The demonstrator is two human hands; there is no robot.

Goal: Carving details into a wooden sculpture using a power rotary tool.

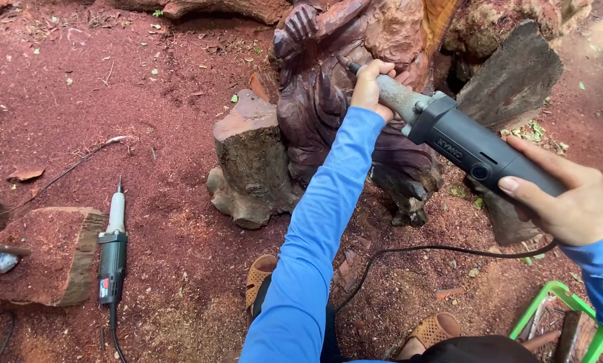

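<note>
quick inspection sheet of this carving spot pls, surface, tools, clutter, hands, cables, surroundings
surface: bare ground covered in reddish sawdust and wood chips.
job's things: dark reddish wood carving, upright; grey power grinder with its tip against the carving.
clutter: second grinder lying on the ground; stump beside the carving; flat wood block at left; green frame with sticks at lower right.
grippers: left hand grips the grinder's neck; right hand holds its rear body, fingers wrapped around it.
cables: black cord runs from the held grinder down toward the feet; the spare grinder's cord leaves the bottom edge.
surroundings: large rough logs behind the carving; sandalled feet below.
</note>
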